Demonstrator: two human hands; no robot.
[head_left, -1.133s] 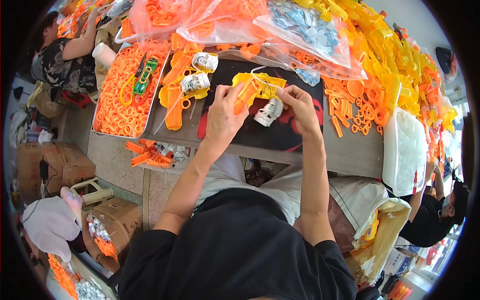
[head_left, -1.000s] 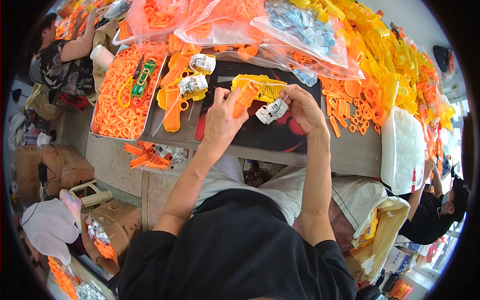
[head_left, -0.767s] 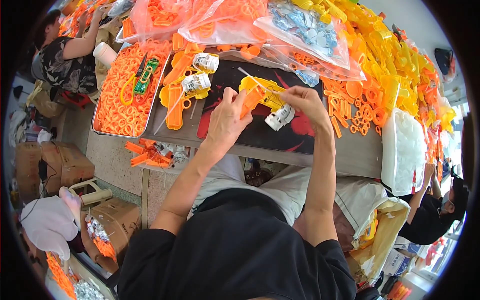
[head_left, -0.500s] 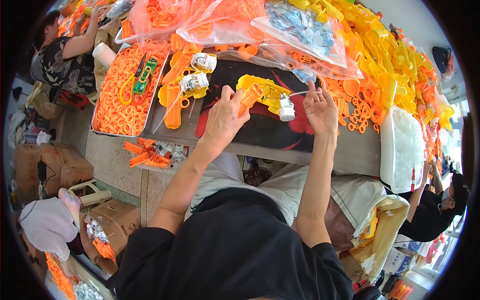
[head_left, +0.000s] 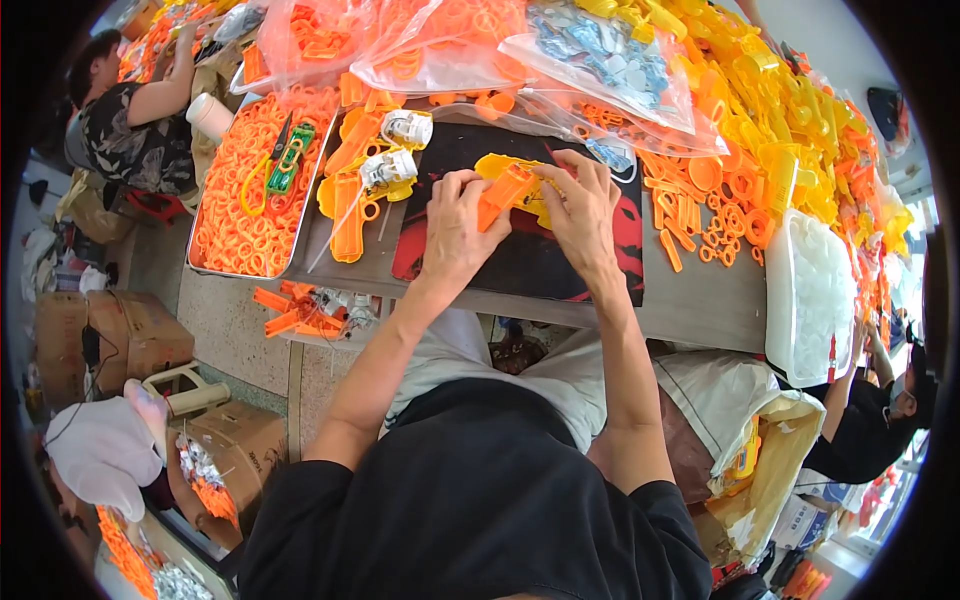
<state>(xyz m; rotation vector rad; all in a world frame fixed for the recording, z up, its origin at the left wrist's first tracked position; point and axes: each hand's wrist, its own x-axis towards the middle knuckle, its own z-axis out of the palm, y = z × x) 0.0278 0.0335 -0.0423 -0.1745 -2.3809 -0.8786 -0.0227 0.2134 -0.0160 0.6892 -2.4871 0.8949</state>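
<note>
Over the dark mat (head_left: 470, 265) I hold a toy-like plastic body, a yellow shell (head_left: 497, 165) with an orange grip-shaped part (head_left: 506, 190). My left hand (head_left: 458, 225) is closed round the orange part. My right hand (head_left: 582, 215) bends over the shell's right end, thumb and fingers pinched at its edge. That hand hides the white unit on the shell, and whether a small piece sits between its fingertips is hidden too. Left of the mat lie similar orange-and-yellow bodies with white units (head_left: 388, 168) on them.
A metal tray (head_left: 192, 262) of orange rings stands at left, scissors (head_left: 282, 140) and a green piece (head_left: 290, 160) on top. Clear bags (head_left: 440, 70) and a yellow parts heap (head_left: 790, 100) fill the back. A white bin (head_left: 815, 300) stands right. Other people work on both sides.
My right hand has come left from beyond the mat's right part onto the yellow shell. The white unit and thin pale strand beside it are now out of sight. My left hand keeps its hold.
</note>
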